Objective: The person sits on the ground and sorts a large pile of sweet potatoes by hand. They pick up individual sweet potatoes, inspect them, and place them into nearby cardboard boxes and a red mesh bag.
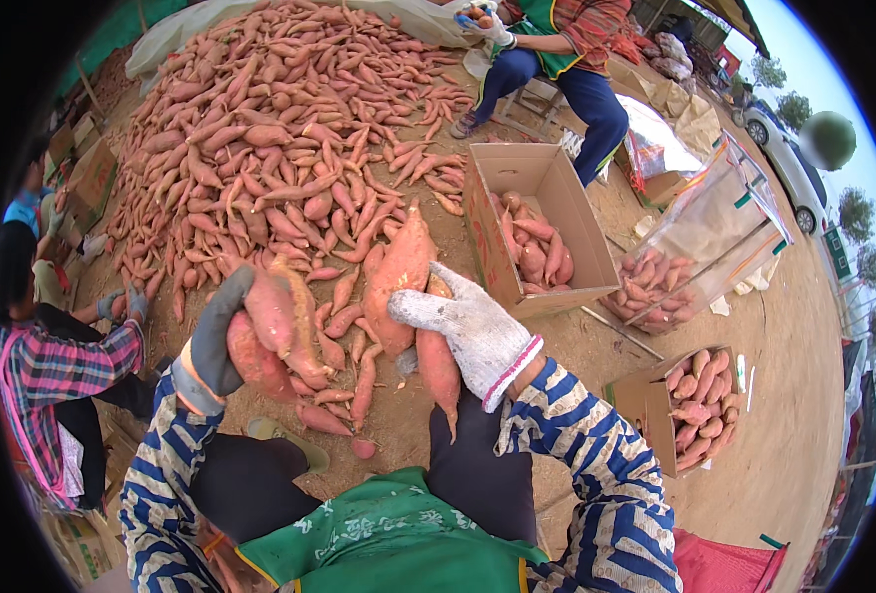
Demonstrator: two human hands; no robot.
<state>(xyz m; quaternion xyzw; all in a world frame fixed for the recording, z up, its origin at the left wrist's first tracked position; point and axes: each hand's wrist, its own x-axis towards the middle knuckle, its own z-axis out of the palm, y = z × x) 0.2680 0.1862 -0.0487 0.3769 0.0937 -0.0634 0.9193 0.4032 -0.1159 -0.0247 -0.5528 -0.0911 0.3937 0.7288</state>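
Observation:
Several sweet potatoes (269, 311) are bunched in my left hand (212, 352), which wears a grey-coated glove. One of them has a yellowish, rough side. My right hand (475, 326), in a white knit glove with a pink-edged cuff, grips a large sweet potato (401, 274) and a slimmer one (438, 363) that tapers downward. Its fingers are mostly hidden behind them. Both hands are raised over my lap, apart from each other. Beyond them spreads a big heap of sweet potatoes (260, 148) on the dirt ground, with loose ones reaching toward my feet.
An open cardboard box (556, 296) partly filled with sweet potatoes stands ahead right. Beside it is a clear plastic bag (704, 215) on a frame, also holding some. A fuller box (641, 400) sits nearer. People work at left and at the far side; a car (786, 163) is parked beyond.

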